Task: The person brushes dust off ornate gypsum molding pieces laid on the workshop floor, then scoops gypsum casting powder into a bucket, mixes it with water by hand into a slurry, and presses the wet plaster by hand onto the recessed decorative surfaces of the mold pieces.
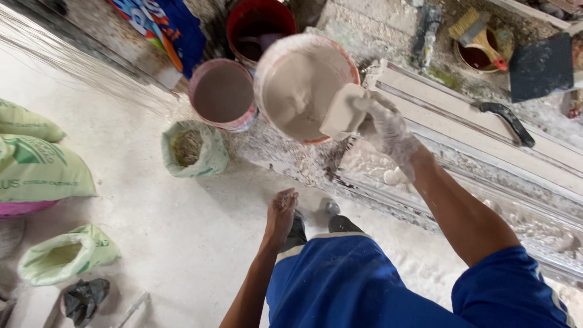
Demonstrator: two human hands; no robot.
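My right hand, coated in white plaster, grips a flat plaster-covered scraper at the rim of a bucket full of wet white plaster. The scraper's blade dips over the bucket's right edge. My left hand hangs lower down near my knee, dusted white, fingers loosely curled and holding nothing. Blue shorts and a blue sleeve fill the bottom of the head view.
A pink bucket of greyish liquid and a red bucket stand beside the plaster bucket. A long white plaster moulding runs to the right with a black-handled tool on it. Green sacks lie on the dusty floor.
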